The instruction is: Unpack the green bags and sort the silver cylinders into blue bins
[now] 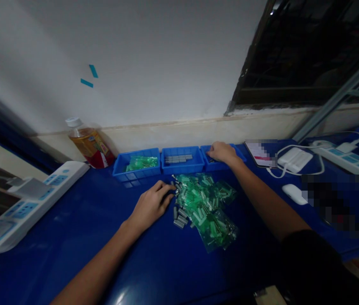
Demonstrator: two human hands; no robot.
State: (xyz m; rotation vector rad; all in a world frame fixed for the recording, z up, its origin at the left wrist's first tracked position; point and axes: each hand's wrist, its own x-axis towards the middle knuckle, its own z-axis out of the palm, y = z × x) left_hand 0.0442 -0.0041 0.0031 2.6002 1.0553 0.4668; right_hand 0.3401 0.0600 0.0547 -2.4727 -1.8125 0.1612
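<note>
My left hand (152, 203) rests on the blue table, thumb and forefinger curled together at the left edge of a heap. What sits between those fingertips is too small to name. Loose grey metal cylinders (181, 220) lie just right of it, beside a heap of clear bags with green plastic pieces and screws (201, 203). Over the right blue bin (238, 154) is my right hand (221, 151), fingers pinched down inside; whatever they grip is hidden. Some small dark parts show beneath it. Grey rods lie in the middle bin (182, 169); the left bin (137, 173) holds green bagged pieces.
A drink bottle (92, 144) stands by the wall at left, near a white power strip (45, 195). To the right are a phone (258, 153), a white charger with cable (294, 159), a white earbud case (294, 194) and another power strip (351, 163).
</note>
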